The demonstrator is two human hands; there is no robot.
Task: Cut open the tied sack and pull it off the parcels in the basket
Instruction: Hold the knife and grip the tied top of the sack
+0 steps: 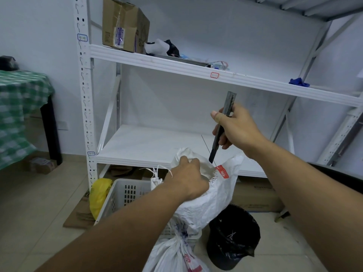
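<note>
A white woven sack (208,201) stands in a pale plastic basket (125,195) on the floor. My left hand (186,177) grips the bunched top of the sack, where frayed white strands stick out. My right hand (235,126) holds a dark utility knife (222,128) point down, its blade tip touching the sack's neck beside a red label (223,171). The parcels inside are hidden by the sack. A second tied white sack (176,254) lies in front of the basket.
A white metal shelf rack (196,69) stands right behind the basket, with a cardboard box (123,26) on top. A black-lined bin (233,234) sits to the right, a yellow bag (99,195) to the left. A green-checked table (21,107) stands far left.
</note>
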